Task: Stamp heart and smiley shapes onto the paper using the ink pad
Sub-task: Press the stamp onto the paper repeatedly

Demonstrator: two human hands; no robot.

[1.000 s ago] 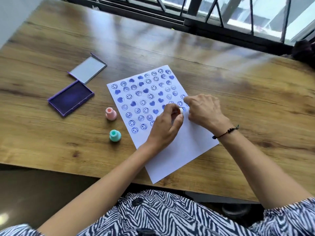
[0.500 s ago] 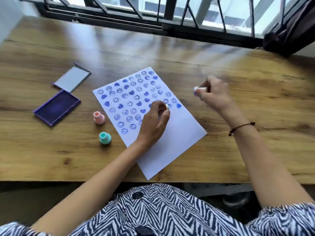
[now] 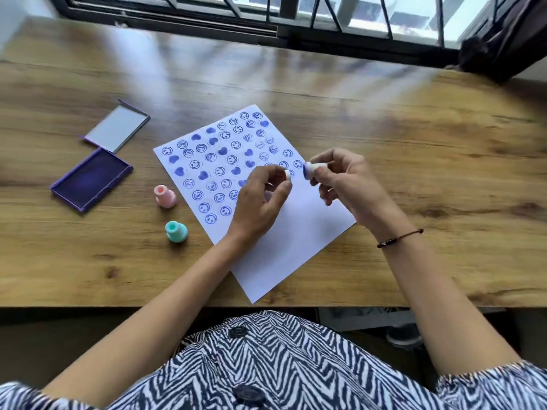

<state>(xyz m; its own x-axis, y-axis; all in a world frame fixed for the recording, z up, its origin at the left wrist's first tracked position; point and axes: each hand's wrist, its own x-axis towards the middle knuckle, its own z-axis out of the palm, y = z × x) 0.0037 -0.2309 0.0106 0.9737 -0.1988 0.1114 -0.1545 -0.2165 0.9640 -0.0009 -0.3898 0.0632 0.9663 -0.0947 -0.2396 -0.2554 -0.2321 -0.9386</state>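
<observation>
A white paper (image 3: 299,244) lies tilted on the wooden table, its upper half filled with blue smileys and hearts. Above its right side, my left hand (image 3: 260,199) pinches a small white stamp (image 3: 287,175) between thumb and fingers. My right hand (image 3: 344,180) holds a second white stamp (image 3: 313,169) sideways, its inked purple face turned toward the left one. The two stamps are close together, slightly apart. The open purple ink pad (image 3: 90,179) sits far left, its lid (image 3: 117,129) behind it.
A pink stamp (image 3: 164,196) and a teal stamp (image 3: 176,231) stand upright just left of the paper. A black window frame (image 3: 266,22) runs along the table's far edge. The table's near edge (image 3: 88,306) is above my lap.
My left hand lifted its stamp off the paper. My right hand came back in from the right, bringing its stamp next to the left one. The camera view shifted.
</observation>
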